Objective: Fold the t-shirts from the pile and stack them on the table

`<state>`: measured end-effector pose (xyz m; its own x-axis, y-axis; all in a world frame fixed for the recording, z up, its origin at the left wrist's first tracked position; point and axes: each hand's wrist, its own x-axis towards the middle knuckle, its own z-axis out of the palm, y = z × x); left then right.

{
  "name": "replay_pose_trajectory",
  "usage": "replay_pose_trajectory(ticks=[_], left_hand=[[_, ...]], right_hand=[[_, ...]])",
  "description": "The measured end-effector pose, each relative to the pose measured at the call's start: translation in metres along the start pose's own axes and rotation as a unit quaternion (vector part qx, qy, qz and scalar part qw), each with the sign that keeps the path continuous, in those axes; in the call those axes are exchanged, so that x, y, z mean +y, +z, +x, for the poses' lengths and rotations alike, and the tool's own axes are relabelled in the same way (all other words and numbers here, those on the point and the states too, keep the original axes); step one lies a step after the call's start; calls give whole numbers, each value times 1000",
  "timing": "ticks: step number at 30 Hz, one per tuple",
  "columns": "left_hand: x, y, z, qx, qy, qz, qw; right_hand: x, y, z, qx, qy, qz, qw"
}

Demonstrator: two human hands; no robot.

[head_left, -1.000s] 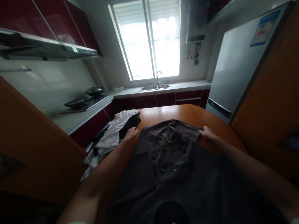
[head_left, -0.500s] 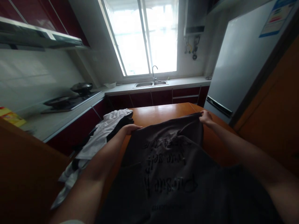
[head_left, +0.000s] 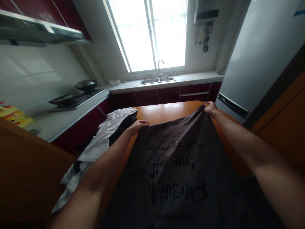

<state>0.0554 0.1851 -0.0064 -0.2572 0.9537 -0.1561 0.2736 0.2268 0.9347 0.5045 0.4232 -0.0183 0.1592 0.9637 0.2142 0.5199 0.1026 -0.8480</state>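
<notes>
A dark grey T-shirt (head_left: 176, 165) with black lettering, upside down to me, is spread over the orange-brown wooden table (head_left: 164, 112). My left hand (head_left: 138, 126) pinches the far left corner of its hem. Raised a little higher, my right hand (head_left: 210, 109) grips the far right corner, and the hem slopes up between the two. The near part of the shirt is dark and runs out of view below. Just left of my left hand lies a heap of white and black clothes (head_left: 102, 140).
Beyond the table runs a counter with a sink (head_left: 157, 80) under the window. A stove with a lidded wok (head_left: 85, 85) stands at left, near a yellow container (head_left: 15, 116). A fridge (head_left: 259, 54) rises at right.
Both hands have moved farther away, the right one also upward. The left hand has taken the hem's left corner. The shirt's far edge is pulled out straighter, its folds smoother.
</notes>
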Motion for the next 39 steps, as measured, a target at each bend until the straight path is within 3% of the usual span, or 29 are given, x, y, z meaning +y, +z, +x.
replay_pose_trajectory(ticks=[3, 5, 7, 11, 15, 19, 27, 31, 39], left_hand=[[2, -5, -4, 124, 147, 22, 981], [-3, -8, -7, 211, 274, 91, 934], [-13, -10, -7, 258, 340, 190, 884], [-44, -4, 5, 220, 269, 352, 869], [-64, 6, 25, 198, 218, 402, 867], [-57, 12, 51, 169, 206, 437, 859], [-45, 19, 99, 46, 124, 507, 852], [-52, 13, 110, 31, 75, 527, 846], [-43, 13, 137, 49, 32, 534, 844]], right_hand=[[-3, -3, 10, 8, -23, 21, 999], [-4, -4, 17, 18, -37, 22, 999], [-1, -3, 20, 31, -37, 8, 999], [11, 10, 14, 27, -4, -51, 998], [22, 27, -5, 5, 25, -126, 992], [26, 39, -23, 0, 14, -208, 978], [42, 66, -49, -138, -24, -305, 942], [46, 73, -38, -167, -38, -362, 916], [37, 91, 11, -210, -80, -356, 907]])
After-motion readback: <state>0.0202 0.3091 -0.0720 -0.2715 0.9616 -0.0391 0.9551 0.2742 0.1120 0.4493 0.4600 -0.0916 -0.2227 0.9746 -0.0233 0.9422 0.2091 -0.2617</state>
